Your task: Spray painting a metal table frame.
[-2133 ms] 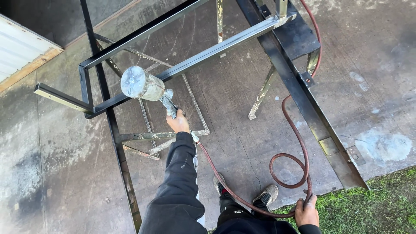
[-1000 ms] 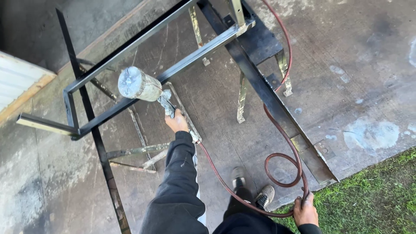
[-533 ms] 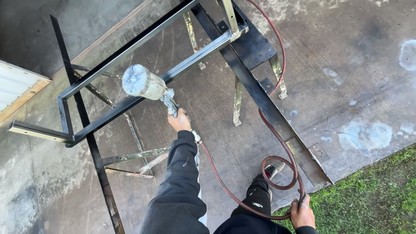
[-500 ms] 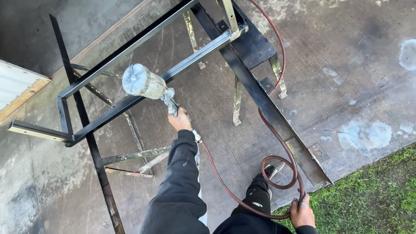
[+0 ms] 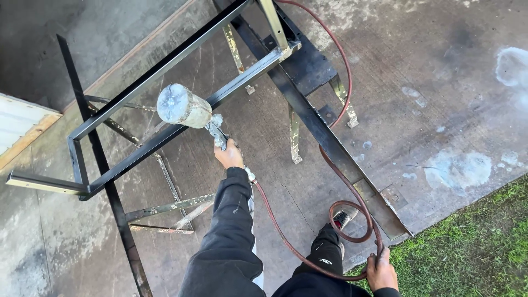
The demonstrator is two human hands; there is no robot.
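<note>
My left hand [image 5: 228, 155] grips the handle of a paint-crusted spray gun [image 5: 217, 132]. Its round metal cup [image 5: 181, 107] hangs just over the near bar of a long black rectangular steel frame [image 5: 159, 69]. A red air hose [image 5: 269, 212] runs from the gun's base down past my leg into a loop. My right hand [image 5: 381, 270] holds that loop low at the bottom right, near the concrete's edge. Both sleeves are black.
The frame rests on paint-spattered metal trestles [image 5: 165, 206] over a stained concrete floor. A black flat steel beam [image 5: 330, 148] lies diagonally to the right. Grass [image 5: 473, 242] borders the concrete at the bottom right. A white panel [image 5: 22, 118] lies at the left edge. My shoe [image 5: 342, 219] stands inside the hose loop.
The spray gun has shifted slightly right along the frame's near bar. My view has swung, so the frame's left end sits further left. The right hand keeps hold of the hose loop.
</note>
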